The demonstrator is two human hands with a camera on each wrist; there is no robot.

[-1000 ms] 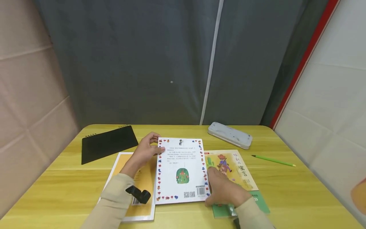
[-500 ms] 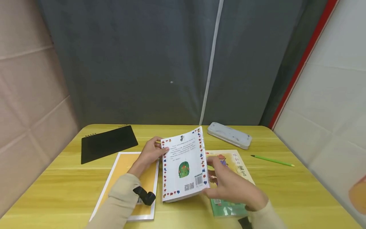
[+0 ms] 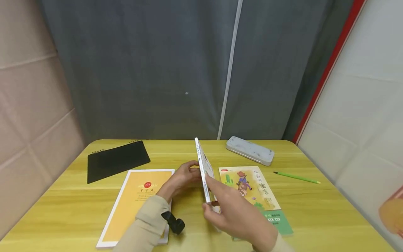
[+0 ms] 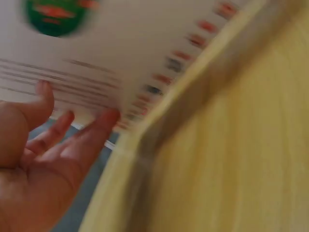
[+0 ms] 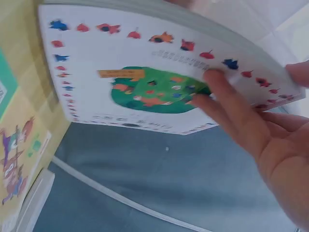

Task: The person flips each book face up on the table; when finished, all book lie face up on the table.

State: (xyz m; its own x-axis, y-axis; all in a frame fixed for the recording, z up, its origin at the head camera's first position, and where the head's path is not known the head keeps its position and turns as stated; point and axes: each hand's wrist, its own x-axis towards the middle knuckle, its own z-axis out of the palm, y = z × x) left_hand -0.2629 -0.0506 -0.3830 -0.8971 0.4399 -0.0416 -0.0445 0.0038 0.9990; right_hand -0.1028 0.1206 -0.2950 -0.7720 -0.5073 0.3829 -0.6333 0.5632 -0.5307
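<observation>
A white-covered picture book (image 3: 202,168), bordered with small red and blue figures, stands on edge, its spine facing me in the head view. My right hand (image 3: 240,211) grips it near the spine. In the right wrist view its fingers (image 5: 231,104) lie on the cover with the green picture, the thumb at the opposite edge. My left hand (image 3: 182,178) is on the book's other side. Its fingers (image 4: 79,150) look fairly straight, with fingertips at the printed back cover in the blurred left wrist view.
An orange book with a white border (image 3: 126,206) lies at left, partly under my left sleeve. A yellow-and-green book (image 3: 267,196) lies at right. Farther back are a black spiral notebook (image 3: 118,161), a grey pencil case (image 3: 250,150) and a green pencil (image 3: 297,177) on the wooden table (image 3: 63,210).
The white book has turned from showing its back cover to standing spine-on. My right hand has moved left with it, and my left hand has shifted right along its other side.
</observation>
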